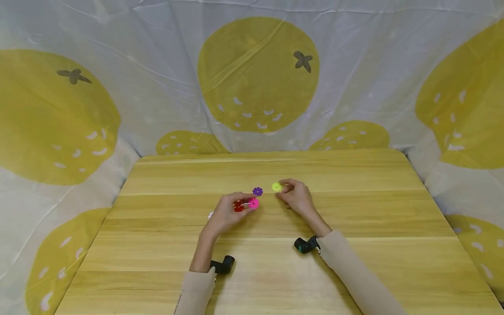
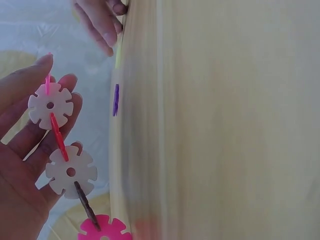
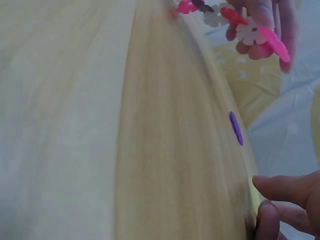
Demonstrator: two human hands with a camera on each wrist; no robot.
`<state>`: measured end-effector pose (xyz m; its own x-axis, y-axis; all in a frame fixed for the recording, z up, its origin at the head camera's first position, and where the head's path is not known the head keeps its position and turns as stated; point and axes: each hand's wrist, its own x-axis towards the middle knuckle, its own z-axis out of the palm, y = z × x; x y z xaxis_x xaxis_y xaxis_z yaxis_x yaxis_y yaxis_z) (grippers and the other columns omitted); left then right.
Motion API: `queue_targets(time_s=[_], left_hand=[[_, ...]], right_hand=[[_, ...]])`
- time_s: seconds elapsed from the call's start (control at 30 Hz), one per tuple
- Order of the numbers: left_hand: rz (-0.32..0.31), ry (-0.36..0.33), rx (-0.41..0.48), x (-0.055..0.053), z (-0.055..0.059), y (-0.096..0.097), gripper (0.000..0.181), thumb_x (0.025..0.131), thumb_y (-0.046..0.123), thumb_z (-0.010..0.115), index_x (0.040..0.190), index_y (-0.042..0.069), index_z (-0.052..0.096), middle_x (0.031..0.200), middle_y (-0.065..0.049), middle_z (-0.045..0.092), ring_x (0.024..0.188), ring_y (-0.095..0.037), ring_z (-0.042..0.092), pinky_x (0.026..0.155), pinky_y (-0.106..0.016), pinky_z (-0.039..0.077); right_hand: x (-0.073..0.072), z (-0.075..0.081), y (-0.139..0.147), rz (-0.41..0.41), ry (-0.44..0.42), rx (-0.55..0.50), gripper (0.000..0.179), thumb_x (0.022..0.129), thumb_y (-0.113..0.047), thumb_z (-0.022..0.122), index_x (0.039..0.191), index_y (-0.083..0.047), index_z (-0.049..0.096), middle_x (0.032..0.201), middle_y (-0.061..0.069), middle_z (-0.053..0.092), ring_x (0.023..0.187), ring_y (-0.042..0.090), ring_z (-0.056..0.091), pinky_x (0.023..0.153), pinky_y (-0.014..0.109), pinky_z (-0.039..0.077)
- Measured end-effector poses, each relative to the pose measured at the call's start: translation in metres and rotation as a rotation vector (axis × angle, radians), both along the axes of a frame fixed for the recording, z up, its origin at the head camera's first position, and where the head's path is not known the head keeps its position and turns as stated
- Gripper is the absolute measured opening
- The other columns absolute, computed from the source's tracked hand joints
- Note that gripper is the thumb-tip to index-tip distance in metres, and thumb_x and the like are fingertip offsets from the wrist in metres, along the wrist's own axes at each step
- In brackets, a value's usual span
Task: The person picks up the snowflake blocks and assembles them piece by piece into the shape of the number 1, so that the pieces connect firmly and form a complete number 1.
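In the left hand point(image 1: 225, 213) is a chain of notched, snowflake-like plastic discs. Thumb and fingers pinch its end pink disc point(image 1: 253, 203). Down the chain follow a white disc point(image 2: 50, 105), a red disc point(image 2: 58, 137), another white disc point(image 2: 71, 172), a dark disc point(image 2: 87, 205) and a second pink disc point(image 2: 105, 229), cut off by the left wrist view's edge. The right hand point(image 1: 298, 197) pinches a yellow disc point(image 1: 277, 187) by its edge, thumb and index finger at its right side. Between the hands a loose purple disc point(image 1: 257, 191) lies on the table.
The wooden table point(image 1: 354, 262) reaches back to a hanging cloth point(image 1: 354, 87) printed with big yellow fruit. Black wrist devices point(image 1: 306, 245) sit at both sleeve cuffs, above the table.
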<state>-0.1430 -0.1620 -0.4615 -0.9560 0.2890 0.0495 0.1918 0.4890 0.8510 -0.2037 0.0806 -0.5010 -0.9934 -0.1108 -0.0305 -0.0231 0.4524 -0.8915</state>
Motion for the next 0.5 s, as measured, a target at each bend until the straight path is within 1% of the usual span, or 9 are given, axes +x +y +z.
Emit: queue_targets(time_s=[0.07,0.13,0.2,0.3,0.37,0.43,0.5], left_hand=[[0.0,-0.006,0.004,0.0,0.0,0.001,0.036,0.09,0.012,0.081,0.125,0.007,0.075,0.122,-0.008,0.075,0.106,-0.023,0.071,0.089,-0.033,0.06],[-0.004,-0.012,0.015,0.001,0.0,0.002,0.036,0.09,0.011,0.081,0.125,0.006,0.075,0.124,-0.009,0.075,0.108,-0.024,0.071,0.091,-0.035,0.061],[-0.007,-0.017,0.02,0.001,0.0,0.003,0.036,0.09,0.01,0.081,0.125,0.005,0.074,0.125,-0.01,0.075,0.11,-0.025,0.071,0.092,-0.036,0.06],[-0.014,-0.014,0.027,0.001,0.0,0.004,0.037,0.089,0.009,0.081,0.126,0.003,0.074,0.127,-0.011,0.074,0.113,-0.026,0.071,0.093,-0.037,0.06],[-0.014,-0.009,0.025,0.001,-0.001,0.005,0.038,0.089,0.009,0.081,0.126,0.004,0.074,0.128,-0.011,0.074,0.114,-0.026,0.07,0.093,-0.037,0.06],[-0.017,-0.005,0.024,0.0,-0.001,0.006,0.037,0.089,0.009,0.081,0.125,0.006,0.074,0.129,-0.01,0.074,0.115,-0.026,0.07,0.094,-0.038,0.059],[-0.019,-0.003,0.02,0.0,-0.002,0.006,0.036,0.09,0.01,0.081,0.125,0.007,0.075,0.129,-0.01,0.073,0.116,-0.026,0.069,0.095,-0.039,0.059]], right_hand=[[-0.002,-0.002,-0.003,0.006,0.046,0.095,0.043,0.088,-0.014,0.083,0.128,-0.003,0.072,0.084,0.008,0.069,0.055,0.008,0.057,0.054,0.024,0.052],[-0.003,-0.002,-0.005,0.009,0.084,0.177,0.039,0.088,-0.018,0.084,0.123,-0.005,0.075,0.08,0.005,0.069,0.059,0.009,0.056,0.059,0.026,0.048],[-0.002,0.0,-0.007,0.003,0.096,0.223,0.033,0.086,-0.019,0.085,0.116,-0.007,0.078,0.08,0.005,0.07,0.066,0.013,0.058,0.065,0.029,0.047],[0.002,0.003,-0.008,0.0,0.073,0.229,0.029,0.083,-0.019,0.088,0.107,-0.007,0.078,0.087,0.006,0.072,0.079,0.019,0.065,0.075,0.036,0.052],[0.005,0.004,-0.007,0.002,0.055,0.218,0.029,0.081,-0.018,0.089,0.104,-0.007,0.076,0.093,0.007,0.072,0.086,0.021,0.066,0.08,0.038,0.053],[0.009,0.004,-0.005,0.013,0.049,0.194,0.028,0.081,-0.015,0.088,0.103,-0.007,0.073,0.096,0.009,0.071,0.086,0.021,0.067,0.081,0.037,0.053],[0.012,0.003,-0.002,0.031,0.054,0.164,0.026,0.083,-0.011,0.086,0.103,-0.007,0.07,0.094,0.009,0.07,0.082,0.019,0.066,0.077,0.033,0.053]])
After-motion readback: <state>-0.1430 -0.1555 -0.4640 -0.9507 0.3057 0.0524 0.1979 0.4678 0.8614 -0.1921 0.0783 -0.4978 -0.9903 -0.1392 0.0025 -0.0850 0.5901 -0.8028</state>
